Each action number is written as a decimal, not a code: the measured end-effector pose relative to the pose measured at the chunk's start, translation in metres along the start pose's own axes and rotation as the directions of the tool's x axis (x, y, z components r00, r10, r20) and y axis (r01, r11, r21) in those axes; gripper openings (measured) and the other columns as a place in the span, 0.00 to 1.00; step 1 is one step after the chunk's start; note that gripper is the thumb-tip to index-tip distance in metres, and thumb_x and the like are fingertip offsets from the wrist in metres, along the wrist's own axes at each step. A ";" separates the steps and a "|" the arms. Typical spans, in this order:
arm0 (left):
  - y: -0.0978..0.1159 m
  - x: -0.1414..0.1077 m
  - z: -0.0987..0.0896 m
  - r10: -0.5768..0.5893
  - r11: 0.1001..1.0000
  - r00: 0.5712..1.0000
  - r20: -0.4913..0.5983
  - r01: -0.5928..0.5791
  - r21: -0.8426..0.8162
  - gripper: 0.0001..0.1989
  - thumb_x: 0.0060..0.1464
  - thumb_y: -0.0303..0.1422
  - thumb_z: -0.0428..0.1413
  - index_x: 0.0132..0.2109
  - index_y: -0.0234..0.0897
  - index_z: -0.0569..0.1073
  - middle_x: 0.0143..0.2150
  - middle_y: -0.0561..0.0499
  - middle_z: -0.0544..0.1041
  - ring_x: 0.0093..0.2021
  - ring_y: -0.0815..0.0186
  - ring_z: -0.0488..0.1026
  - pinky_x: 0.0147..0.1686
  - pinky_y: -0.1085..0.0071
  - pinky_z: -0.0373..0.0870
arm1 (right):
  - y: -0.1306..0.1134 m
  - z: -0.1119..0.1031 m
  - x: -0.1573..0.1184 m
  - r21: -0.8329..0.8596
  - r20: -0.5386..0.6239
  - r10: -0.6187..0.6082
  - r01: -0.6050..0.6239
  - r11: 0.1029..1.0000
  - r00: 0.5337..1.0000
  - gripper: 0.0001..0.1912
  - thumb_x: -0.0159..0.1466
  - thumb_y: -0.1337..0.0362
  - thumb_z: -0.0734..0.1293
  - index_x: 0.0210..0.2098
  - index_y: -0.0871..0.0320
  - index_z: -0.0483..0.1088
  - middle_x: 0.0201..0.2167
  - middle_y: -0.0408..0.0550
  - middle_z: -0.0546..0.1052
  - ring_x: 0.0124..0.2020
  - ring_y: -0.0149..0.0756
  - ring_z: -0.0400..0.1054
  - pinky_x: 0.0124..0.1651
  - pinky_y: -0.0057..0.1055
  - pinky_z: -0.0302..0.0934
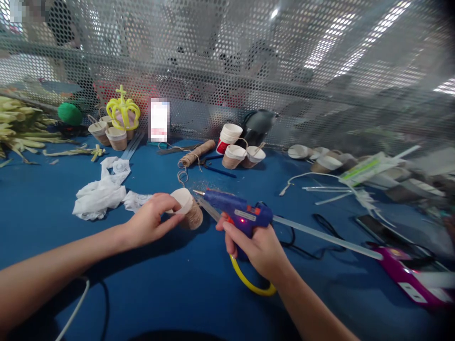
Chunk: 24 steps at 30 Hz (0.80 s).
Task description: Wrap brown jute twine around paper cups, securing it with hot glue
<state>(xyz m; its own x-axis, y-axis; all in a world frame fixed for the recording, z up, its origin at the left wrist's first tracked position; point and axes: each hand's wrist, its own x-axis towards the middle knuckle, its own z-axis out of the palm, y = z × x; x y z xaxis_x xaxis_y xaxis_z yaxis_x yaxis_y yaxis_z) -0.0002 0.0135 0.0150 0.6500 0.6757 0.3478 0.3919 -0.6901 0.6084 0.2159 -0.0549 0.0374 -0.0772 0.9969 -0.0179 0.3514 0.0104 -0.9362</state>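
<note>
A blue hot glue gun [227, 204] is gripped in my right hand [254, 244], a red light glowing on its side. Its metal nozzle points left, just above a paper cup [193, 215] wrapped in brown twine. A long clear glue stick [320, 234] sticks out of the gun's back. My left hand [156, 218] pinches the rim of the cup, which leans on its side with its white opening toward the left. White lace ribbon [99, 196] lies bunched beyond my left hand. Behind the cup rests a roll of twine [199, 152] with a loose end trailing toward it.
Twine-wrapped cups [234, 156] stand at the back, more lie at right [325, 163]. A yellow crown [122, 111], a lit phone [159, 121] and pale stalks [21, 123] are at back left. A purple power strip [408, 274] and dark phone [382, 232] lie right. Perforated metal mesh [199, 61] rises behind.
</note>
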 end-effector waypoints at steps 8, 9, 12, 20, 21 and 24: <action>-0.006 0.001 0.003 0.067 0.991 0.992 -0.104 -0.054 0.124 0.09 0.55 0.31 0.47 0.28 0.34 0.65 0.25 0.50 0.71 0.27 0.67 0.65 0.32 0.69 0.62 | -0.001 0.004 -0.003 -0.119 -0.025 0.062 -0.064 0.991 0.998 0.12 0.56 0.58 0.60 0.25 0.61 0.66 0.10 0.39 0.65 0.12 0.28 0.60 0.18 0.27 0.59; -0.006 0.001 0.003 0.044 0.994 0.994 -0.096 -0.033 0.107 0.09 0.55 0.31 0.47 0.28 0.34 0.66 0.25 0.50 0.71 0.28 0.67 0.65 0.32 0.70 0.62 | -0.001 0.004 -0.003 -0.133 -0.025 0.070 -0.072 0.988 0.997 0.12 0.56 0.58 0.60 0.24 0.60 0.66 0.10 0.39 0.65 0.12 0.28 0.60 0.18 0.27 0.59; -0.006 0.001 0.003 -0.023 0.999 0.998 -0.061 0.026 0.046 0.09 0.55 0.31 0.47 0.29 0.33 0.67 0.26 0.50 0.72 0.28 0.68 0.67 0.31 0.72 0.62 | 0.000 0.006 -0.003 -0.183 -0.034 0.081 -0.085 0.979 0.996 0.13 0.56 0.58 0.60 0.21 0.59 0.65 0.09 0.39 0.65 0.12 0.28 0.61 0.19 0.27 0.61; -0.005 0.002 0.001 -0.097 0.995 0.995 -0.028 0.096 -0.036 0.09 0.55 0.32 0.48 0.30 0.33 0.68 0.28 0.49 0.74 0.29 0.69 0.68 0.30 0.74 0.62 | 0.028 0.000 -0.009 -0.443 0.018 -0.108 0.105 0.890 0.994 0.12 0.59 0.61 0.61 0.23 0.59 0.69 0.11 0.39 0.69 0.15 0.29 0.66 0.25 0.28 0.65; -0.004 0.002 0.001 -0.106 0.994 0.994 -0.023 0.105 -0.039 0.09 0.55 0.32 0.48 0.30 0.33 0.68 0.28 0.49 0.74 0.29 0.69 0.69 0.30 0.74 0.63 | 0.032 -0.001 -0.009 -0.473 0.032 -0.130 0.130 0.871 0.991 0.12 0.59 0.62 0.60 0.23 0.58 0.70 0.11 0.39 0.69 0.15 0.29 0.66 0.26 0.28 0.65; -0.003 0.003 0.001 -0.126 0.992 0.992 -0.022 0.125 -0.031 0.09 0.54 0.32 0.48 0.30 0.33 0.68 0.27 0.50 0.74 0.28 0.69 0.68 0.28 0.75 0.62 | 0.038 -0.004 -0.010 -0.529 0.051 -0.186 0.185 0.828 0.981 0.12 0.60 0.63 0.59 0.25 0.58 0.71 0.11 0.38 0.70 0.14 0.28 0.66 0.25 0.27 0.65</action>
<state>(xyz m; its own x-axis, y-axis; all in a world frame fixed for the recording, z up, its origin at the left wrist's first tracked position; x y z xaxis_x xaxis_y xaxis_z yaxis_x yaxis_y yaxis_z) 0.0014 0.0178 0.0133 0.5813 0.7626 0.2837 0.4498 -0.5917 0.6690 0.2333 -0.0646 0.0036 -0.1889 0.9722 0.1386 0.7707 0.2343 -0.5926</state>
